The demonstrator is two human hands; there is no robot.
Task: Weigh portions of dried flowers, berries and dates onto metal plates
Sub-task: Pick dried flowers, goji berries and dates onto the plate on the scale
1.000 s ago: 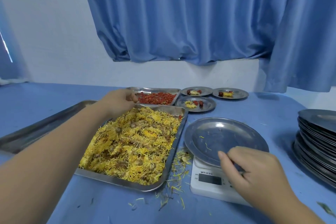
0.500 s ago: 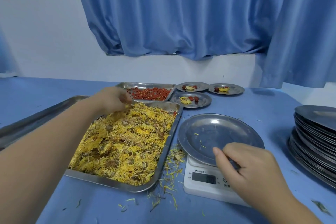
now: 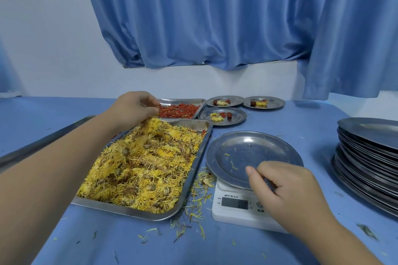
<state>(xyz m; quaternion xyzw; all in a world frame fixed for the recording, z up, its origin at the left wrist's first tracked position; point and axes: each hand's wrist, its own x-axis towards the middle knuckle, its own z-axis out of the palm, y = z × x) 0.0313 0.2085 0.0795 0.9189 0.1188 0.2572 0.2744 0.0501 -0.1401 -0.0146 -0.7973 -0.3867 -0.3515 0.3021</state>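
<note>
Where right hand (image 3: 286, 189) overlaps plate (image 3: 258, 148), grip obscured.

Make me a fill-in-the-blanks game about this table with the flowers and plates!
1. The left hand pinches dried flowers of ____ colour over the big tray.
2. The right hand grips the plate on the ____ scale.
3. ____ small plates at the back already hold portions.
4. The berries beyond the big tray are ____.

Missing words: yellow, white, three, red.
</note>
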